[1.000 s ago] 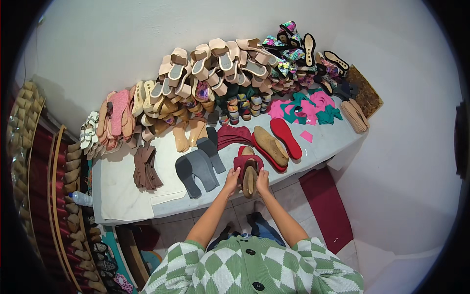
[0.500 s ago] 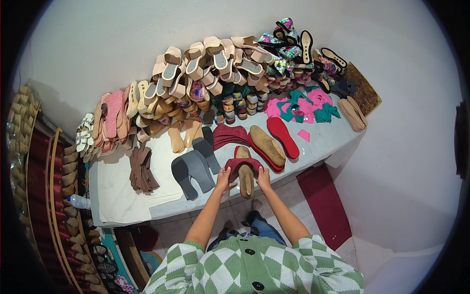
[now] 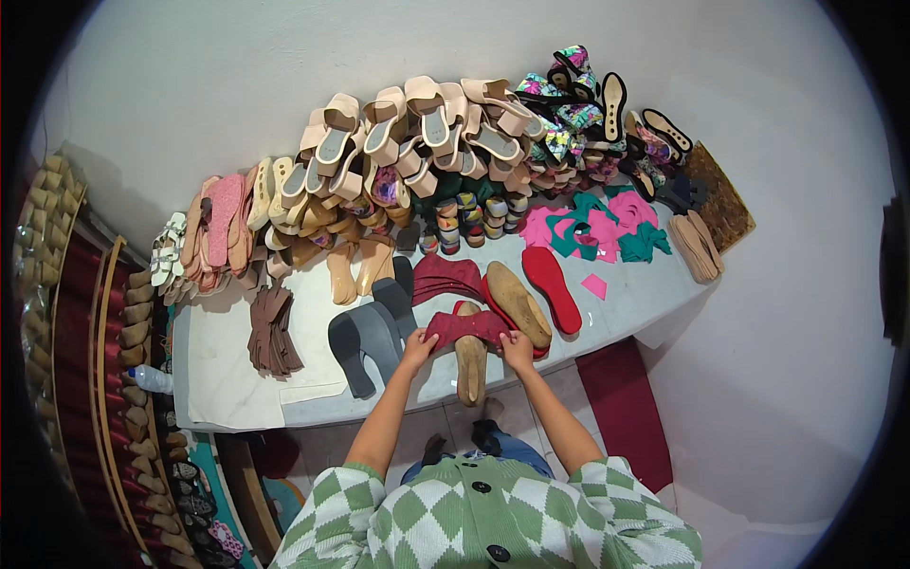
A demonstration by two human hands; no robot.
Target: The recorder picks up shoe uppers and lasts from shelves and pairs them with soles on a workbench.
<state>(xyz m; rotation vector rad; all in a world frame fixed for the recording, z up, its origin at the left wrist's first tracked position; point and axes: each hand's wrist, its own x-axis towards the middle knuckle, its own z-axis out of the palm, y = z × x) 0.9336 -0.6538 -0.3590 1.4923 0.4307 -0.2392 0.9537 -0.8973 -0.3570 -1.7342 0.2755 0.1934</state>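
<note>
A dark red shoe strap (image 3: 466,327) is stretched crosswise over a worn wooden shoe last (image 3: 470,375) at the table's front edge. My left hand (image 3: 417,350) pinches one end of the strap, and my right hand (image 3: 517,350) pinches the other. Red sole material shows at the far end of this last; the strap hides the last's middle. Just to the right, a second wooden last (image 3: 519,305) lies on a red sole, beside a loose red sole (image 3: 552,289). Behind the strap are more dark red strap pieces (image 3: 447,277), fanned in a pile.
Grey heeled soles (image 3: 365,343) stand left of my hands, with brown strips (image 3: 273,332) farther left. Beige heeled sandals (image 3: 436,123) are heaped along the wall. Pink and green scraps (image 3: 592,228) lie at the back right of the table (image 3: 237,398). A shelf of lasts (image 3: 137,379) stands left.
The strap, earlier curved down around the last, is now pulled flatter and wider. My hands have moved slightly apart. The view has shifted a little.
</note>
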